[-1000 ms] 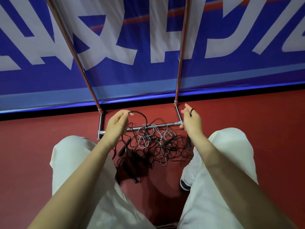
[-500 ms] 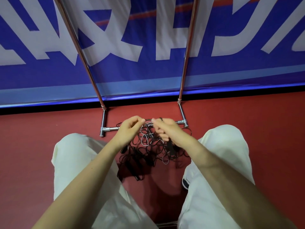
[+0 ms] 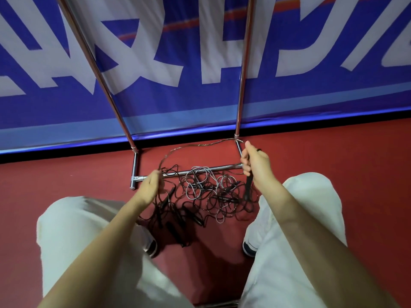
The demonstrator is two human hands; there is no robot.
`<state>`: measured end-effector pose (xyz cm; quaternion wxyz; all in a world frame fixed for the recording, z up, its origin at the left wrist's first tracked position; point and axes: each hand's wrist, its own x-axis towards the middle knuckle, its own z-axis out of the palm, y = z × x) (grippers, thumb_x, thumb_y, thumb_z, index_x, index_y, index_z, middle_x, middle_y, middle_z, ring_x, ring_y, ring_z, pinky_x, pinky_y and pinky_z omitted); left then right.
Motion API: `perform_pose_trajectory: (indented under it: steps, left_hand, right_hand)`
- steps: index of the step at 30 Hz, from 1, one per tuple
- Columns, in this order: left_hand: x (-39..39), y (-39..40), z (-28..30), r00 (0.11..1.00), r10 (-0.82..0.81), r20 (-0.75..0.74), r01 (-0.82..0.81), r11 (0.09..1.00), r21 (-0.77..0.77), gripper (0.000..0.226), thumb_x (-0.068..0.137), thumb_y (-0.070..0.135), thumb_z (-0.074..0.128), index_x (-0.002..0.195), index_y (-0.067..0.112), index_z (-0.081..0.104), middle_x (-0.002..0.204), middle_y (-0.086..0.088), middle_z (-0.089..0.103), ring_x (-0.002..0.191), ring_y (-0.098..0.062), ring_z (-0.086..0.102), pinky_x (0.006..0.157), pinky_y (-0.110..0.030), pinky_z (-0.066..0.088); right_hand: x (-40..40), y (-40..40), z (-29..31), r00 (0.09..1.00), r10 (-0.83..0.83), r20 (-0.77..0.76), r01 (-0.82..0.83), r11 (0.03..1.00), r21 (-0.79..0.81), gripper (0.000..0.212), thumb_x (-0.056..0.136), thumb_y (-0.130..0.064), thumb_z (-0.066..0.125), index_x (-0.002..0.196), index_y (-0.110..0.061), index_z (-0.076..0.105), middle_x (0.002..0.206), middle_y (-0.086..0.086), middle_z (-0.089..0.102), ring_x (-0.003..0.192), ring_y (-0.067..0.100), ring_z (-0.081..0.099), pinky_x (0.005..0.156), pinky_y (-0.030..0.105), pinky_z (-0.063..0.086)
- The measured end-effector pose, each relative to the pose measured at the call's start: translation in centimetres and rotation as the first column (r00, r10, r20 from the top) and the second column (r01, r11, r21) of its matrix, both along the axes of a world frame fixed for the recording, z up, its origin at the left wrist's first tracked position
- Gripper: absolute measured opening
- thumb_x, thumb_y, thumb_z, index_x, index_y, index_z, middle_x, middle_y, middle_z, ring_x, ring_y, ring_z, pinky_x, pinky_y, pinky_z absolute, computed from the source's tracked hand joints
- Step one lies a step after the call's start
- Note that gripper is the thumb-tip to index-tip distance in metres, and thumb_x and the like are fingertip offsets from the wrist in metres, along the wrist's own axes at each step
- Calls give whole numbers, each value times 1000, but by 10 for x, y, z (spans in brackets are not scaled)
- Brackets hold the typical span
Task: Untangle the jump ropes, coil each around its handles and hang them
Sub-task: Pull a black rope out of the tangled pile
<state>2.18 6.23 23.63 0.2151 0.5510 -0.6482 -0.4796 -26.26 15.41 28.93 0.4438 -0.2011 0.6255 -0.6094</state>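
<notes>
A tangled pile of black and grey jump ropes lies on the red floor between my knees, with several black handles among the loops. My right hand grips a black handle that hangs down below my fist. From it a dark rope arcs up and over to my left hand, which pinches the cord just above the pile. The rope runs on from my left hand down into the tangle.
A metal rack stands just beyond the pile: a low chrome crossbar and two upright poles rising out of view. Behind it hangs a blue and white banner. My white-trousered knees flank the pile, shoes below.
My hands were close together over the pile half a second ago. They have drawn apart, the right rising to the right with a handle, stretching one rope into an arc.
</notes>
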Motion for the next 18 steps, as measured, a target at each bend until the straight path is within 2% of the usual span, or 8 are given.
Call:
perform_pose_trajectory:
  steps: [2, 4, 6, 9, 12, 14, 16, 18]
  left_hand:
    - [-17, 5, 31, 966, 106, -234, -110, 994, -6, 32, 102, 12, 24, 72, 14, 36, 59, 0, 31, 52, -13, 30, 55, -30, 35]
    - [-23, 8, 51, 915, 104, -390, -118, 993, -12, 30, 102, 12, 26, 73, 17, 36, 58, 4, 28, 49, -9, 22, 47, -23, 23]
    - [-22, 12, 58, 902, 36, -431, -50, 998, -23, 30, 103, 14, 29, 76, 17, 42, 58, 7, 29, 49, -8, 20, 47, -24, 17]
    - [-27, 19, 57, 919, -93, -384, 96, 995, -14, 32, 106, 15, 32, 78, 16, 49, 56, 12, 29, 50, -7, 20, 47, -22, 15]
    - [-40, 27, 50, 910, -289, -297, 291, 956, -39, 29, 104, 22, 37, 80, 14, 50, 54, 14, 32, 49, -5, 25, 44, -18, 21]
    - [-45, 30, 48, 900, -327, -288, 332, 943, -33, 27, 98, 30, 39, 78, 15, 50, 54, 13, 33, 49, -6, 27, 44, -20, 22]
    - [-47, 30, 48, 900, -342, -270, 342, 938, -51, 28, 96, 31, 39, 76, 15, 51, 53, 12, 34, 49, -6, 28, 44, -21, 24]
    - [-46, 28, 44, 900, -389, -197, 378, 921, -93, 33, 101, 29, 43, 73, 14, 49, 54, 12, 36, 51, -6, 30, 47, -20, 28]
  right_hand:
    - [2, 2, -6, 965, 158, -209, -110, 969, 223, 33, 102, -32, 45, 99, -8, 67, 66, -2, 60, 36, 8, 46, 36, 19, 30]
    - [7, 6, -7, 840, 327, -432, -136, 899, 415, 36, 99, -33, 44, 131, -21, 57, 81, -4, 67, 49, 12, 62, 50, 21, 43]
    - [19, 7, -3, 775, 350, -527, -169, 917, 361, 46, 99, -31, 45, 145, -30, 41, 106, -5, 67, 58, 12, 64, 56, 19, 46]
    - [41, 3, 5, 783, 334, -525, -319, 940, 121, 55, 100, -22, 49, 150, -35, 29, 136, -17, 49, 61, 11, 56, 59, 22, 48]
    - [56, 5, 6, 727, 449, -520, -488, 870, 68, 44, 100, -27, 48, 143, -38, 41, 130, -23, 55, 70, 0, 54, 70, 18, 46]
    - [61, 6, 5, 661, 532, -529, -547, 824, 145, 20, 100, -35, 48, 113, -36, 63, 102, -16, 69, 77, 1, 58, 82, 23, 47]
    - [61, 6, 5, 647, 560, -518, -575, 804, 151, 30, 99, -34, 50, 74, -23, 63, 60, -12, 57, 58, 7, 51, 66, 22, 44]
    - [61, 5, 7, 748, 512, -424, -539, 840, 63, 39, 100, -27, 50, 62, -16, 51, 47, -14, 39, 45, 4, 35, 49, 18, 29]
